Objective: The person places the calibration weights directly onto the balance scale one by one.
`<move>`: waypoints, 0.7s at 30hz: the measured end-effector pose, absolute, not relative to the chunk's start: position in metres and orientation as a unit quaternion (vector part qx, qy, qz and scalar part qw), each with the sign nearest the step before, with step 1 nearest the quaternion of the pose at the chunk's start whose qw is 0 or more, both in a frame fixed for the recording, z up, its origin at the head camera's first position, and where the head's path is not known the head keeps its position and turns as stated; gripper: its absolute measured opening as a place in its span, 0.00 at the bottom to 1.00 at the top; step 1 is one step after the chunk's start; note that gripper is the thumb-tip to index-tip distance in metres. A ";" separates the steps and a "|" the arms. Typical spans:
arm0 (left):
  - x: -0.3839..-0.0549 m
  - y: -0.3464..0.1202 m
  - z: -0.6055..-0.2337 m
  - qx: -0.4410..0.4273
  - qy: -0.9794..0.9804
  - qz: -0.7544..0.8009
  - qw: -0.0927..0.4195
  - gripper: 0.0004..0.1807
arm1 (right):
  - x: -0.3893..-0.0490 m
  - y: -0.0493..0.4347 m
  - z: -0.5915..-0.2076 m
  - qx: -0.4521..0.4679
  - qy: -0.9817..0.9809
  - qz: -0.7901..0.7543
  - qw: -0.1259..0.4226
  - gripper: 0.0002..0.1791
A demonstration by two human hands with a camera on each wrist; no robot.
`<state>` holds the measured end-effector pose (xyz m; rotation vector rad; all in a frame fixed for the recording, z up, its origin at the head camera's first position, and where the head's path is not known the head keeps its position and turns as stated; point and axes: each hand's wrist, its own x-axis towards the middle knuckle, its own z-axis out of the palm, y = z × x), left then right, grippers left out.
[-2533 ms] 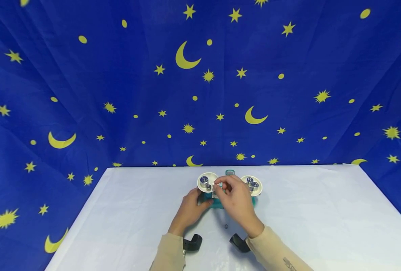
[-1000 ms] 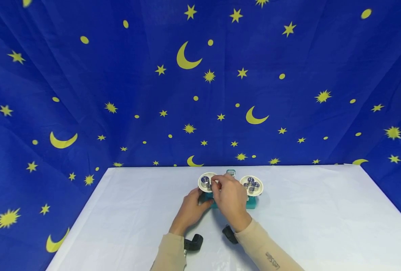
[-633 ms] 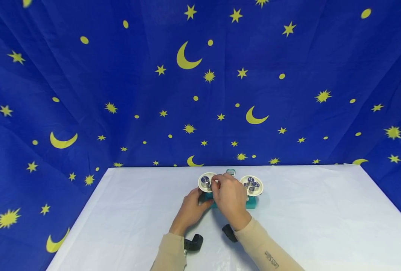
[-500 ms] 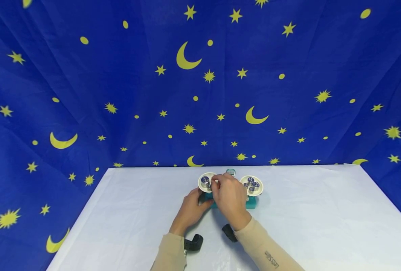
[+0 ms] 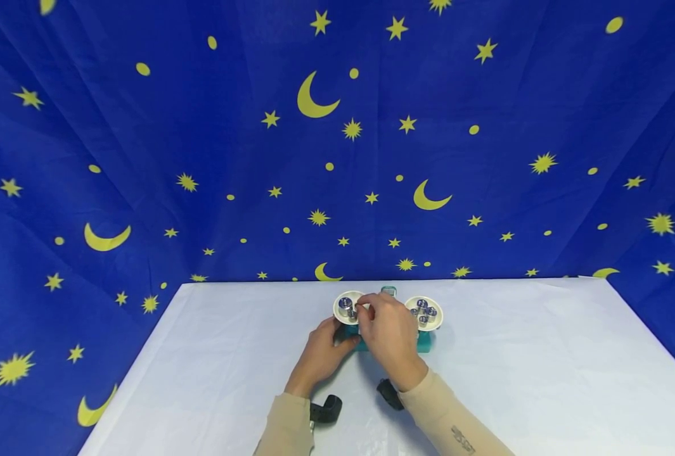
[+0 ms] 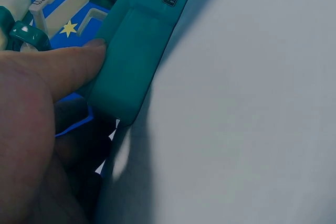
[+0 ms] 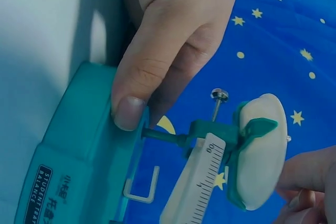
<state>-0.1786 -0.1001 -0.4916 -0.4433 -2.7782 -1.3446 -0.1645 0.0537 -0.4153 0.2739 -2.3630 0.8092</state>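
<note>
A teal tray balance (image 5: pixel 425 342) with two white pans stands on the table. My left hand (image 5: pixel 319 354) grips its left end; in the left wrist view the thumb lies across the teal base (image 6: pixel 136 40). At the right rim of the left pan (image 5: pixel 337 316), my right hand (image 5: pixel 393 335) has thumb and index finger pinched together on what looks like a small metal weight, mostly hidden. A large silver weight (image 5: pixel 345 305) and a smaller one (image 5: pixel 352 314) sit in that pan. Several silver weights (image 5: pixel 423 304) are in the right pan (image 5: pixel 439 320).
The white-covered table (image 5: pixel 229 367) reaches back to a blue star-patterned curtain (image 5: pixel 257 158). A clear teal-edged piece (image 5: pixel 388 291) shows behind the balance. Dark wrist devices (image 5: pixel 327 410) are on both forearms. The scale beam (image 7: pixel 202 187) runs between the pans.
Over the last seconds my right hand moved left to the left pan, uncovering more of the right pan. A small piece seen earlier on the table front is now hidden or gone. My left hand stays put.
</note>
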 end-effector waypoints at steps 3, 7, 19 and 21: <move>-0.179 -0.100 -0.492 -0.142 -0.891 -0.431 0.012 0.30 | -0.163 0.056 -0.414 0.105 -0.894 0.309 0.307 0.02; -0.179 -0.100 -0.493 -0.143 -0.891 -0.431 0.016 0.30 | -0.160 0.060 -0.412 0.113 -0.892 0.316 0.304 0.03; -0.179 -0.100 -0.493 -0.143 -0.893 -0.426 0.020 0.31 | -0.149 0.077 -0.407 0.124 -0.891 0.323 0.292 0.05; -0.180 -0.100 -0.493 -0.142 -0.894 -0.425 0.022 0.31 | -0.147 0.079 -0.407 0.127 -0.890 0.326 0.292 0.05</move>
